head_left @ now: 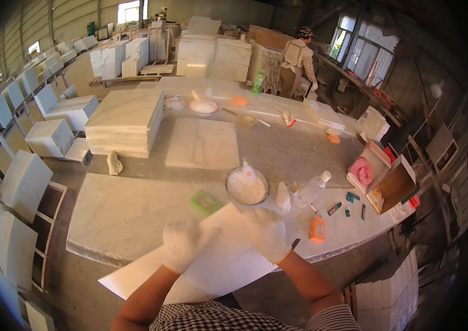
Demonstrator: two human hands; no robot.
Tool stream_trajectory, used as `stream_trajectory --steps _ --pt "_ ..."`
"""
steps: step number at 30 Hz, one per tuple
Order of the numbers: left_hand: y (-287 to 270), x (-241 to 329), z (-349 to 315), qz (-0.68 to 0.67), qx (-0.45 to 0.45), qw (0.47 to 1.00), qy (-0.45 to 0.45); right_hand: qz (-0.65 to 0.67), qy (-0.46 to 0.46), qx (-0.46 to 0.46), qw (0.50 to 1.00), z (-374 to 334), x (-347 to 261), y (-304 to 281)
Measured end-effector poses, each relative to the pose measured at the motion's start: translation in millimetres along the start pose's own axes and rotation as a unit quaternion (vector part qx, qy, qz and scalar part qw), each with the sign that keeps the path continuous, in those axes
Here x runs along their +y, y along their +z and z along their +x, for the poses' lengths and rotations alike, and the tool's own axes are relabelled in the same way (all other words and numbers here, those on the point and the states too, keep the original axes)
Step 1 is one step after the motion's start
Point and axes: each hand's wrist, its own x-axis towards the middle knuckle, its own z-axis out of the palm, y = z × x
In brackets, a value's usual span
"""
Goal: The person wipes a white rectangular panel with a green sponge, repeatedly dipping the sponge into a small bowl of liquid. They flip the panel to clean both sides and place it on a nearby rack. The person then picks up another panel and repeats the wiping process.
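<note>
A white stone slab (pixel 212 270) lies at a slant across the near edge of the bench, one corner jutting out toward my lower left. My left hand (pixel 182 243), in a white knitted glove, is over the slab's left part, its fingers smeared by motion. Over the slab's far right corner is my right hand (pixel 266 234), gloved alike and also blurred. I cannot make out anything held in either. Just beyond my right hand stands a metal bowl (pixel 233 199) of white powder, with a white squeeze bottle (pixel 249 172) in it. A green box (pixel 206 202) lies beyond my left hand.
Right of the bowl are a clear bottle (pixel 314 187), an orange box (pixel 318 229) and small green tubes (pixel 334 208). An open cardboard box (pixel 394 185) stands far right. Stacked slabs (pixel 120 124) rise at the left. A person (pixel 295 63) stands beyond the bench.
</note>
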Motion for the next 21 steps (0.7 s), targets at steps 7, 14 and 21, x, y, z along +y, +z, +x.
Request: stream_trajectory --steps 7,14,21 --pt "0.2 0.7 -0.4 -0.006 0.03 0.999 0.027 -0.049 -0.005 0.014 0.999 5.3 -7.3 6.6" --pt "-0.2 0.3 -1.0 -0.014 0.046 0.998 0.041 -0.036 0.036 0.012 0.999 9.8 -6.1 6.0" --pt "0.2 -0.8 -1.0 -0.014 0.037 0.999 0.035 0.035 0.022 0.071 0.997 5.4 -2.4 2.3"
